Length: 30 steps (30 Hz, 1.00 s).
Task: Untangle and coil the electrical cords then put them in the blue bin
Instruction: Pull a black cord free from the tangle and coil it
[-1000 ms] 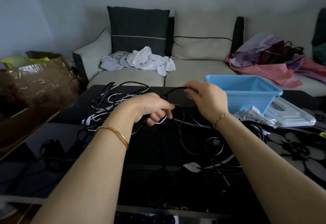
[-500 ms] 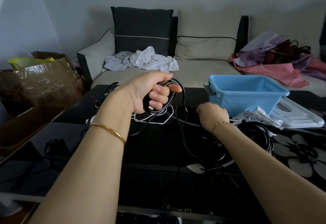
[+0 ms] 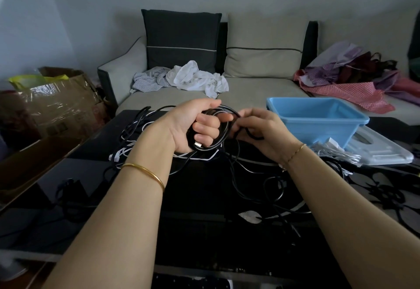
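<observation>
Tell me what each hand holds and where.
The left hand grips the black cord by its coiled loops, fingers curled through them. The right hand pinches the same cord's loose run beside the coil's right edge.

Dim room in soft, cool daylight, brightest on the pale wall [image 3: 34, 27] at upper left and fading to grey across the sofa [image 3: 261, 88]. My black glass table [image 3: 193, 197] sits in deep shadow with only faint pale reflections, so the black cord [image 3: 227, 129] I grip almost melts into it. My left hand [image 3: 193, 125] and right hand [image 3: 263, 131] are evenly lit and fairly sharp. The wide lens curves the far wall and stretches my forearms at the bottom edge. Fine detail is soft.
</observation>
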Motion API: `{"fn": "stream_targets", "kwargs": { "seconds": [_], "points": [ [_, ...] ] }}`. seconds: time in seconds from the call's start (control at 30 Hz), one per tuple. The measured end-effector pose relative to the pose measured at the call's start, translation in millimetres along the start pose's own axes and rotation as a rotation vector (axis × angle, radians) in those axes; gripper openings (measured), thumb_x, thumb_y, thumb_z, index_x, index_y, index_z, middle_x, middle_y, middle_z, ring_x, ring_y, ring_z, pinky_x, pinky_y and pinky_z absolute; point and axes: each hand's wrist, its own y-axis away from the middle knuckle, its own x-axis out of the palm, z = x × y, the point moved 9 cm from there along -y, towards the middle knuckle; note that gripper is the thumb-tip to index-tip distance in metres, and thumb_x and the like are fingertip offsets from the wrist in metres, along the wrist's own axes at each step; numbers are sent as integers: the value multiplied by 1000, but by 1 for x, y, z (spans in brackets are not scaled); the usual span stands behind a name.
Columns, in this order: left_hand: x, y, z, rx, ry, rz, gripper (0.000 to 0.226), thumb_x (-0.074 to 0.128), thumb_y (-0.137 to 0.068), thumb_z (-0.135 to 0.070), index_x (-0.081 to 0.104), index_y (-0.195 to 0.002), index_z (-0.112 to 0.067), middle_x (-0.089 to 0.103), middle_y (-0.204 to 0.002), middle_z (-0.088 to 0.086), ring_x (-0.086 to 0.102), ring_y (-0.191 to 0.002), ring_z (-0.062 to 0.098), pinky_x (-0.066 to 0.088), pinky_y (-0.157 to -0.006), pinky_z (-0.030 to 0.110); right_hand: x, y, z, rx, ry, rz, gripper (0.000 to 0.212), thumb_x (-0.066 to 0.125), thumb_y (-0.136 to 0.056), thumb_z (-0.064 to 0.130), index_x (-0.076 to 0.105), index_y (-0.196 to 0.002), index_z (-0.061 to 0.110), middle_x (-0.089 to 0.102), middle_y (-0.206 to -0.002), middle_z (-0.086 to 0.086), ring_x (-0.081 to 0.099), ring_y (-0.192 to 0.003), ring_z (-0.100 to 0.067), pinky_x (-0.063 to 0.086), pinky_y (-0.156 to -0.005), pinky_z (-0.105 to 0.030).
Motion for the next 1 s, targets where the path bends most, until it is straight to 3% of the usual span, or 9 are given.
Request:
{"fn": "stream_targets", "kwargs": {
  "seconds": [0.1, 0.23, 0.3, 0.4, 0.53, 0.63, 0.77, 0.9, 1.0],
  "points": [
    [12, 4, -7, 51, 179, 144, 34, 45, -87, -28, 64, -69, -5, 26, -32, -10, 26, -26, 5, 14, -32, 14, -8, 0, -3, 42, -274, -46, 7, 53, -91, 8, 54, -84, 9, 56, -67, -8, 57, -53, -17, 56, -60, -31],
    [16, 0, -15, 124, 374, 219, 33, 44, -89, -26, 65, -74, -5, 29, -33, -7, 29, -27, 7, 19, -31, 14, -13, -7, -19, 160, -302, -156, 17, 57, -91, 19, 46, -78, 15, 45, -68, -2, 33, -39, -3, 25, -36, -12],
    [13, -3, -17, 156, 464, 224, 34, 42, -89, -24, 66, -75, -3, 31, -34, -7, 30, -28, 7, 20, -31, 14, -18, -8, -23, 192, -207, -227, 19, 56, -92, 19, 47, -76, 12, 48, -66, -3, 29, -36, -2, 19, -34, -12],
    [5, -2, -24, 225, 640, 246, 37, 40, -91, -22, 66, -76, 0, 33, -35, -7, 31, -29, 7, 22, -33, 16, -35, -4, -22, 166, 149, -338, 24, 51, -95, 18, 56, -73, 9, 53, -69, -5, 29, -39, -4, 21, -34, -14],
    [-8, 3, -38, 351, 872, 280, 42, 34, -99, -24, 64, -83, 1, 36, -37, -5, 33, -31, 7, 25, -36, 18, -44, 1, -23, 191, 308, -328, 29, 46, -99, 23, 62, -79, 10, 42, -62, -1, 25, -39, -4, 20, -34, -14],
    [-23, 3, -45, 494, 919, 187, 45, 30, -102, -27, 63, -90, 2, 37, -41, -7, 34, -34, 6, 29, -38, 16, -26, 3, -20, 210, 426, -193, 23, 43, -99, 24, 54, -85, 11, 38, -59, -2, 23, -36, -4, 19, -32, -15],
    [-48, 4, -53, 635, 782, -43, 50, 18, -102, -30, 56, -101, 2, 41, -50, -6, 37, -42, 7, 34, -46, 19, 16, 17, -20, 286, 575, 154, 27, 41, -100, 22, 57, -91, 3, 42, -55, -4, 27, -32, -6, 26, -32, -16],
    [-56, 0, -46, 634, 689, -215, 31, 24, -102, -25, 44, -86, -8, 48, -62, 0, 44, -54, 12, 42, -59, 23, 47, 32, -9, 248, 901, 402, 17, 53, -92, 10, 59, -101, -2, 57, -56, -6, 48, -36, -12, 43, -49, -22],
    [-62, -6, -38, 608, 457, -428, 30, 35, -104, -25, 45, -80, -11, 51, -61, 0, 50, -51, 11, 51, -60, 27, 61, 35, 0, 184, 1048, 451, 16, 53, -87, 2, 60, -101, 1, 62, -57, -4, 53, -41, -10, 44, -53, -17]
  ]
}}
